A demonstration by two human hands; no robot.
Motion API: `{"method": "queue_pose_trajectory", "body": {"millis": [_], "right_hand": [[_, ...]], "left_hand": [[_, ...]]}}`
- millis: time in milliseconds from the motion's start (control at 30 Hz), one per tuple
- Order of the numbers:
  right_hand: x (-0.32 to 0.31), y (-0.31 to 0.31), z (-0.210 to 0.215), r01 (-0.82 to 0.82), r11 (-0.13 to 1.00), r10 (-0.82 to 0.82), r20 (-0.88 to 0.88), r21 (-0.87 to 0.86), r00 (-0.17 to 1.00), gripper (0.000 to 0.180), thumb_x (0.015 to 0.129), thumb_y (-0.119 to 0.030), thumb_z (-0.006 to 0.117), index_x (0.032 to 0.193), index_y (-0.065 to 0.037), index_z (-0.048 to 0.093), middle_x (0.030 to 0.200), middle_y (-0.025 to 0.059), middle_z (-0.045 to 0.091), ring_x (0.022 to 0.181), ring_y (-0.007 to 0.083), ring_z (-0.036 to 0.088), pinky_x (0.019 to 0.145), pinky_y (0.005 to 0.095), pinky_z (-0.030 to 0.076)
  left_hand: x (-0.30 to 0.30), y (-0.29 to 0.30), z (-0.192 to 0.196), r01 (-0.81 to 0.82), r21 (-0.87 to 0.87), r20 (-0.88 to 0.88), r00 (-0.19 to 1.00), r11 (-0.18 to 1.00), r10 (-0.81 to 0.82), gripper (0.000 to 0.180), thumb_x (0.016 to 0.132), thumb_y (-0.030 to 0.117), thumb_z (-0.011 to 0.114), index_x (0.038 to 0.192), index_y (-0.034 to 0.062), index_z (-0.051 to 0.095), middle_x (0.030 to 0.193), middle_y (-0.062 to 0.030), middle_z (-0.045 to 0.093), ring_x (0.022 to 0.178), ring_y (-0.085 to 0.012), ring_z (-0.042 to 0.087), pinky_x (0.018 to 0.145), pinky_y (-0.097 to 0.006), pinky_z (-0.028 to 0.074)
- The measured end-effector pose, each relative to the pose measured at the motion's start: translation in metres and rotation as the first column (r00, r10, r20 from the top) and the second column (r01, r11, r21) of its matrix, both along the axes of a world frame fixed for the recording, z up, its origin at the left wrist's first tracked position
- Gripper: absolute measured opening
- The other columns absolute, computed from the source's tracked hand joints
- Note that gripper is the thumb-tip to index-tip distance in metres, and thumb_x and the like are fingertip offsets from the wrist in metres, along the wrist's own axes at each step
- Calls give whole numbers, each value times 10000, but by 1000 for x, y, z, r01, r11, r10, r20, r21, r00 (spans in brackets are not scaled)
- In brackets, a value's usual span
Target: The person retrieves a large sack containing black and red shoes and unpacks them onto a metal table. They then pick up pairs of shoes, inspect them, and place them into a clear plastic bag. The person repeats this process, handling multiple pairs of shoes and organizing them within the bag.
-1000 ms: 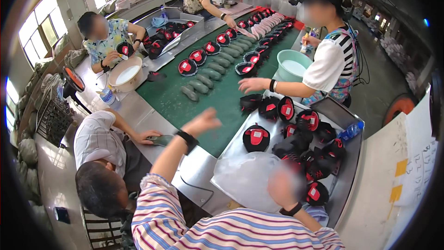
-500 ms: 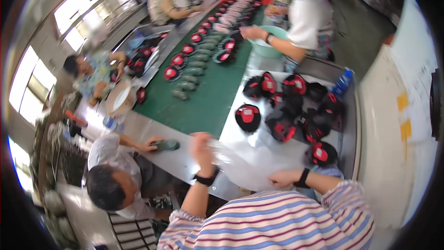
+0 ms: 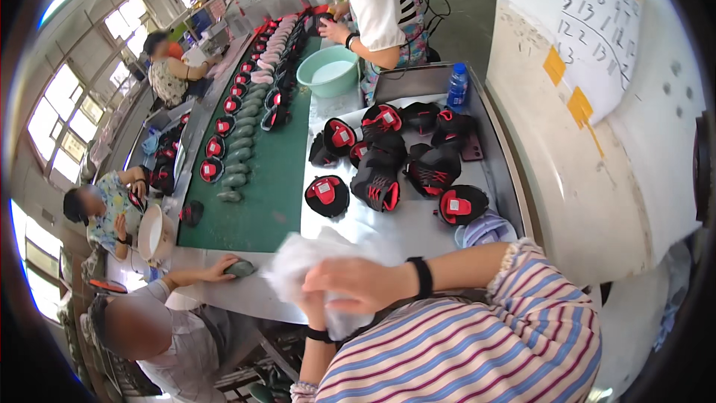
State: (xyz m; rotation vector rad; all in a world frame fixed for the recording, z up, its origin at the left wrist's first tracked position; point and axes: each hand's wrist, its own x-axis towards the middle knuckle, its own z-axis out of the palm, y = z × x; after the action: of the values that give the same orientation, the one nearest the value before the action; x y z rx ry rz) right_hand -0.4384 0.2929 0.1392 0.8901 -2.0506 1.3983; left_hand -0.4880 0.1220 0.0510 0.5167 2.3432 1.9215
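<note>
A crumpled, translucent white plastic sheet or bag (image 3: 287, 265) is bunched up in front of my chest. My right hand (image 3: 358, 283) lies across it, slightly blurred, with its fingers curled onto the plastic. Beneath it, my left hand (image 3: 313, 304) grips the same plastic from below, its fingers mostly hidden. On the metal tabletop (image 3: 403, 230) beyond sit several black shoe uppers with red linings, the closest being a round-looking one (image 3: 327, 195) and another one (image 3: 462, 205) at the right.
A green belt (image 3: 253, 220) carries rows of shoe uppers and green shoe lasts (image 3: 237, 168). At left a co-worker's hand (image 3: 222, 267) rests by a dark green last (image 3: 240, 269). A mint basin (image 3: 328, 71), a blue bottle (image 3: 457, 88) and a purple cloth (image 3: 485, 230) stand around the table.
My hands were apart with the plastic stretched between them; now they are together and the plastic is bunched. The view has shifted to the right.
</note>
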Motion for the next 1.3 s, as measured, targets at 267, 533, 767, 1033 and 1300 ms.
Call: {"method": "queue_pose_trajectory", "body": {"millis": [267, 533, 767, 1033, 1300], "right_hand": [[52, 2, -29, 273, 939, -325, 275, 209, 905, 952, 615, -270, 771, 1378, -93, 229, 1420, 228, 108, 1283, 470, 164, 1032, 505, 251], [233, -23, -61, 855, 344, -893, 417, 388, 169, 555, 603, -141, 660, 1124, -36, 499, 1061, 178, 542, 938, 372, 549, 772, 401, 476], [405, -18, -33, 832, -541, -840, -42, 119, -541, 413, 628, -79, 607, 1031, 11, 587, 933, 209, 606, 786, 349, 595, 687, 378, 484], [607, -129, 61, -497, -795, 601, -346, -347, -720, 296, 784, -173, 571, 1034, -14, 560, 856, 107, 607, 765, 275, 564, 683, 356, 445], [665, -85, -67, 418, -200, -546, 254, 886, -799, 363, 653, -114, 594, 1014, -92, 557, 883, 129, 625, 773, 325, 611, 643, 428, 488]], "left_hand": [[-20, 2, -65, 555, 81, 95, 823, 828, -560, 351, 876, 208, 504, 1131, -33, 509, 1105, -160, 557, 979, -252, 544, 857, -358, 440], [94, 90, 27, 955, -155, -170, -276, -251, -946, 612, 761, 280, 668, 1231, -28, 425, 1240, -228, 462, 1166, -359, 428, 986, -415, 318], [142, 111, 68, 902, -192, -198, -422, -387, -885, 532, 758, 171, 672, 1226, 14, 473, 1225, -188, 506, 1124, -330, 497, 940, -360, 401], [279, 132, 56, 709, -298, -66, -683, -639, -728, 544, 755, 199, 694, 1249, 107, 485, 1351, -221, 351, 1253, -370, 345, 938, -457, 379], [456, 161, 10, 569, -788, -360, -737, -236, -573, 387, 727, 271, 671, 1099, 205, 591, 1245, -130, 461, 1270, -285, 287, 991, -553, 167]]}}
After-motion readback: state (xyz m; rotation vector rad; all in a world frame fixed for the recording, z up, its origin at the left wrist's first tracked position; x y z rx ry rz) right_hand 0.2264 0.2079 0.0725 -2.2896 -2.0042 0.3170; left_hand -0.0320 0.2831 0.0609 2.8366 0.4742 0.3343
